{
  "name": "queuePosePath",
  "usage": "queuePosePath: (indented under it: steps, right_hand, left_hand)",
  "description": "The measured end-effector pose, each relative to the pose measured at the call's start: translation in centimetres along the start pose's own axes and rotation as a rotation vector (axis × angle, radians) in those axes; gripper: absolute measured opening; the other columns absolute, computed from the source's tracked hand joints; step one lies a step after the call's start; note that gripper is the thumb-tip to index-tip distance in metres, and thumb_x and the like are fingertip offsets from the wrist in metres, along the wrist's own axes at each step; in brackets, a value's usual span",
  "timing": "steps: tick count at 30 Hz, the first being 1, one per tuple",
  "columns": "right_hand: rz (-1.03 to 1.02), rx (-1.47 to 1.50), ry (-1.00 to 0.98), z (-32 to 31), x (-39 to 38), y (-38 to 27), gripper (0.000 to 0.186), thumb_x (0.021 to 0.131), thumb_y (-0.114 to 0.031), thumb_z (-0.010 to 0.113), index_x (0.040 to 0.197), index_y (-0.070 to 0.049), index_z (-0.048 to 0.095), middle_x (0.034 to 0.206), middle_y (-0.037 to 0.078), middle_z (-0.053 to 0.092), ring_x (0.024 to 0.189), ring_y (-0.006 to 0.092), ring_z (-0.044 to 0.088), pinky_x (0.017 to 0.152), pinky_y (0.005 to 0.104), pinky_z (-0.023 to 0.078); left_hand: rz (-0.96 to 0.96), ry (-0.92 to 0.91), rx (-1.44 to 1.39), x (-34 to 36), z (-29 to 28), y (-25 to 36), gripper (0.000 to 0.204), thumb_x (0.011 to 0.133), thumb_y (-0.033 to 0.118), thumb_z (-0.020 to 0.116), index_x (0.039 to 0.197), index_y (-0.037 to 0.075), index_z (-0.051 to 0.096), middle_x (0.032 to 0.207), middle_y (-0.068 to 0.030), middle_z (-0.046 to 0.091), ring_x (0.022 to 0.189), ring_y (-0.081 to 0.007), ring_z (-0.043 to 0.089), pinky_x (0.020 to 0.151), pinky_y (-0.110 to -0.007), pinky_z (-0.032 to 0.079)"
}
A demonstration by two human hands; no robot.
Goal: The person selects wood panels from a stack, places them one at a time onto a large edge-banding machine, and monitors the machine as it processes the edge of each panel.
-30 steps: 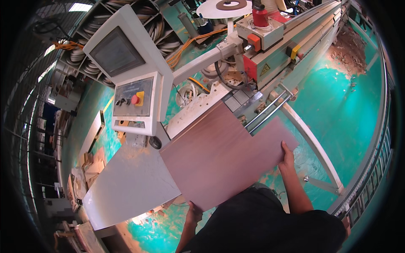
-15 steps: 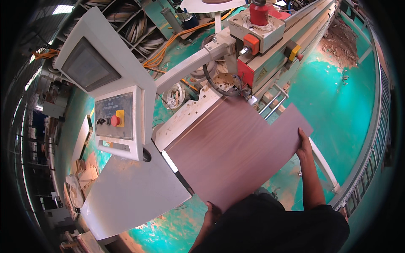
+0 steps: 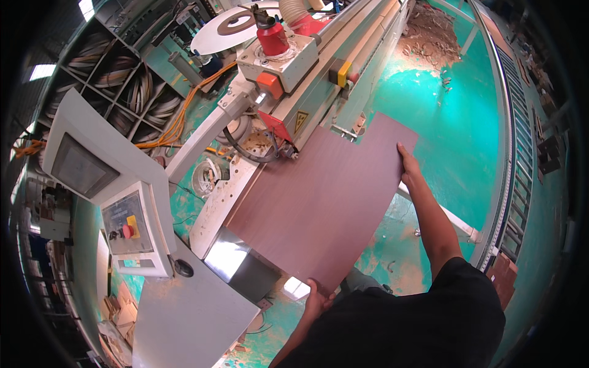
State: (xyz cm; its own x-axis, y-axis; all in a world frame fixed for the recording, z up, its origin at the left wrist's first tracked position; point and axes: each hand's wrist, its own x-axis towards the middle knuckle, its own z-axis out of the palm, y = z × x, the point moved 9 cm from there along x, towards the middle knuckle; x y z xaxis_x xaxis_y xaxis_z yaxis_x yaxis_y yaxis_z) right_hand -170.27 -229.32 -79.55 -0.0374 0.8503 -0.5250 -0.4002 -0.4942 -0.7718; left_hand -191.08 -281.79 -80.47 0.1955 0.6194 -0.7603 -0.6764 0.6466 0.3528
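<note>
A large brown wood-grain panel with a notch cut into its far edge lies partly on the bed of a long woodworking machine. My right hand grips the panel's right edge, thumb on top and the other fingers hidden beneath. At the near corner my left hand holds the panel in the same way, thumb above and fingers curled under. The far left edge of the panel rests along the machine's pale metal fence, close under the red guard.
A control console with a screen and a red button stands at the left, above a grey cabinet top. Coiled edging strips fill a shelf rack. A roller conveyor runs along the right. Wood shavings heap on the green floor.
The panel has slid forward along the machine, with both my hands still on it. My view has shifted to the right, and more of the shiny metal below the panel's left edge shows.
</note>
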Motion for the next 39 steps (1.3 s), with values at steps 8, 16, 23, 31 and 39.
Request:
queuePosePath:
  steps: [8, 16, 23, 31, 39]
  right_hand:
    - [-0.198, 0.079, 0.106, 1.6, -10.1, 6.3, 0.072, 0.105, -0.048, 0.063, 0.153, 0.004, 0.044, 0.143, 0.017, 0.059, 0.126, 0.0254, 0.06, 0.109, 0.039, 0.048]
    - [-0.199, -0.232, 0.336, 0.2, -16.2, 14.2, 0.086, 0.103, -0.064, 0.051, 0.149, 0.008, 0.047, 0.148, 0.03, 0.056, 0.139, 0.0421, 0.054, 0.116, 0.0467, 0.041]
    - [-0.105, -0.166, 0.274, 3.0, -23.6, 17.8, 0.069, 0.106, -0.061, 0.049, 0.128, 0.003, 0.059, 0.114, 0.021, 0.071, 0.106, 0.0321, 0.072, 0.092, 0.0447, 0.056]
    - [0.099, -0.326, -0.182, -2.5, -32.6, 37.5, 0.054, 0.11, -0.05, 0.049, 0.102, 0.001, 0.067, 0.089, 0.013, 0.073, 0.075, 0.0205, 0.072, 0.067, 0.0349, 0.06]
    - [-0.178, -0.796, 0.157, -37.8, -47.8, 64.0, 0.045, 0.11, -0.035, 0.042, 0.105, 0.002, 0.067, 0.076, 0.014, 0.068, 0.063, 0.0243, 0.067, 0.058, 0.0404, 0.056]
  left_hand:
    - [0.003, -0.155, -0.054, 4.3, 6.8, 4.6, 0.097, 0.095, 0.088, 0.015, 0.133, 0.007, 0.05, 0.081, -0.0063, 0.051, 0.063, -0.0165, 0.04, 0.059, -0.03, 0.034]
    - [0.062, -0.114, 0.138, 6.9, 6.9, 5.6, 0.083, 0.103, 0.076, 0.03, 0.121, 0.0, 0.055, 0.091, -0.011, 0.065, 0.078, -0.0209, 0.059, 0.075, -0.033, 0.049]
    - [-0.072, -0.163, 0.318, 4.9, -2.7, 0.9, 0.083, 0.105, 0.075, 0.028, 0.119, -0.001, 0.058, 0.091, -0.0105, 0.066, 0.079, -0.021, 0.063, 0.076, -0.033, 0.052]
    - [-0.024, -0.109, 0.376, -1.7, -11.9, -2.0, 0.073, 0.11, 0.064, 0.03, 0.12, -0.001, 0.061, 0.089, -0.0102, 0.067, 0.076, -0.0208, 0.065, 0.074, -0.033, 0.054]
    - [-0.367, -0.144, 0.618, -4.0, -17.5, -13.3, 0.049, 0.113, 0.048, 0.044, 0.11, 0.003, 0.062, 0.084, -0.0086, 0.069, 0.073, -0.0188, 0.067, 0.068, -0.031, 0.055]
